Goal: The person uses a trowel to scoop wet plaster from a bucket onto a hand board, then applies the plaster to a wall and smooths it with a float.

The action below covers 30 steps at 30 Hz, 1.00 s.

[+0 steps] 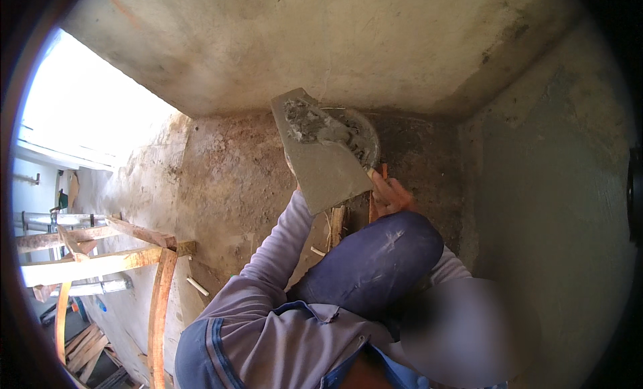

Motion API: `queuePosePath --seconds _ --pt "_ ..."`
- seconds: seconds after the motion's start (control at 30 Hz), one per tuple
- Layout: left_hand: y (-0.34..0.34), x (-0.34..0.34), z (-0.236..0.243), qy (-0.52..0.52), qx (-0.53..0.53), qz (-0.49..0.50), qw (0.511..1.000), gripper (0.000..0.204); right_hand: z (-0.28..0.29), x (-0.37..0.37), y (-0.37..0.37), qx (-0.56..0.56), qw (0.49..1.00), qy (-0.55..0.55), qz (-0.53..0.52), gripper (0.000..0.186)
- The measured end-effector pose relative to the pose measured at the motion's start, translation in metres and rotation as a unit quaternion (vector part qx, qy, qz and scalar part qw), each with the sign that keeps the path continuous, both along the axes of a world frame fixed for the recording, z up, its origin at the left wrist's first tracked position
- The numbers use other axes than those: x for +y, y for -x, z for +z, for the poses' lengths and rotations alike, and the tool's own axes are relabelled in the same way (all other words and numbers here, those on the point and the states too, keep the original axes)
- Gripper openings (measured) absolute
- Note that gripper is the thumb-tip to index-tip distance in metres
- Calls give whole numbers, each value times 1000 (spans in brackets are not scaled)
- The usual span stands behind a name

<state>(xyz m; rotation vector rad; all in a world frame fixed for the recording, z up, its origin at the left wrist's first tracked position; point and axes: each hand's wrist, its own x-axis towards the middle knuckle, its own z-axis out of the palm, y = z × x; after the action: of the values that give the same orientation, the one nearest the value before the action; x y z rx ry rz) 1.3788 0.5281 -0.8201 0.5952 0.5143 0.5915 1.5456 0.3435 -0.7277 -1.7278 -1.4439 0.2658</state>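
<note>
A flat grey board (326,171) with a lump of wet grey mortar (313,124) on its upper part is held up in the middle of the view. My left sleeve (281,245) runs up to its lower edge, and my left hand is hidden beneath the board, carrying it. My right hand (392,196) is closed on the orange-brown handle of a trowel (382,172), whose blade reaches toward the mortar at the board's right edge. A round pan (372,136) with mortar shows just behind the board, low on the ground.
My knee in blue trousers (375,262) is bent below the hands. Rough grey plastered walls close in ahead and on the right (556,188). Bare dirt floor (228,181) lies below. A wooden scaffold frame (100,262) and planks stand at the left under a bright opening.
</note>
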Motion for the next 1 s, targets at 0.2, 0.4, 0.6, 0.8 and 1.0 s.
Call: queuePosePath --seconds 0.2,0.4,0.6,0.8,1.0 --pt "3 1 9 17 12 -7 1000 50 -40 10 14 -54 989 -137 -6 56" --pt "28 21 8 27 16 4 999 52 31 -11 33 249 964 94 8 57" --pt "-40 3 17 39 -7 -57 998 54 22 33 -26 355 873 322 92 49" --pt "-144 -56 14 103 -30 -129 986 56 -7 -53 -32 478 849 197 -109 51" --pt "-261 -118 -28 199 -38 -166 965 57 100 -271 6 362 787 392 -311 42"
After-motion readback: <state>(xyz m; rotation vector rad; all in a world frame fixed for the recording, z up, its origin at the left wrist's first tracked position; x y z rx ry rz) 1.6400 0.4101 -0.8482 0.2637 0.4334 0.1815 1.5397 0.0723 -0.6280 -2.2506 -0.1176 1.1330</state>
